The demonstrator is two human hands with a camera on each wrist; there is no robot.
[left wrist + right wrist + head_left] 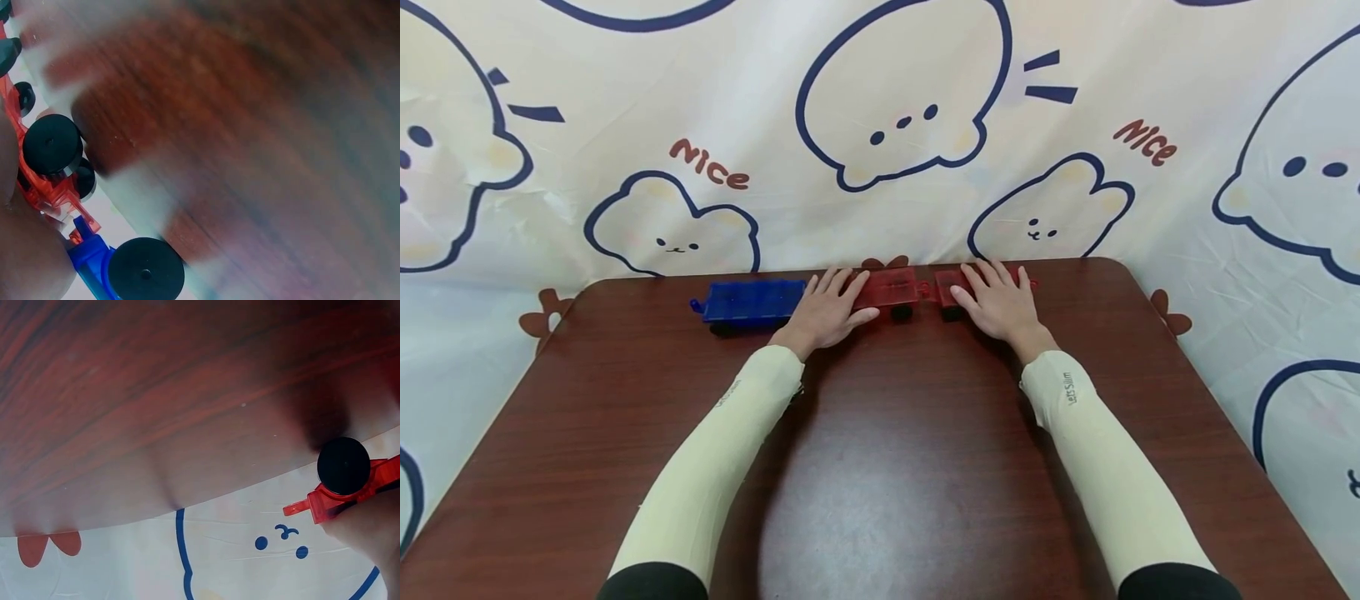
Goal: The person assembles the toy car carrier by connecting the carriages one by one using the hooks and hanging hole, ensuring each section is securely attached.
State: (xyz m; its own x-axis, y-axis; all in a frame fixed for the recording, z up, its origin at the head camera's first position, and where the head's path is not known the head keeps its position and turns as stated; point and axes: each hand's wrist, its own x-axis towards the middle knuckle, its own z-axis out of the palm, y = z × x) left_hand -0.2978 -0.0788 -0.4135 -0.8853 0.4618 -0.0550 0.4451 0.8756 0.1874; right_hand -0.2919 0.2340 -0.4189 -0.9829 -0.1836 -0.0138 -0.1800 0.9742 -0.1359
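Along the far table edge, three toy train cars stand in a row. The left one is a blue car (756, 302) with black wheels. My left hand (827, 312) rests its fairly straight fingers on the middle red car (889, 288) and hides part of it. In the left wrist view, that car's red hook meets the coupling of the blue car (94, 253). My right hand (1000, 304) lies with spread fingers over the right red car (950, 283), covering much of it. The right wrist view shows this car's black wheel (344, 465) and a protruding red hook (296, 508).
The dark brown wooden table (887, 467) extends toward me from the cars. Directly behind its far edge hangs a pale curtain (895, 208) printed with blue-outlined cartoon figures; it also runs along both sides.
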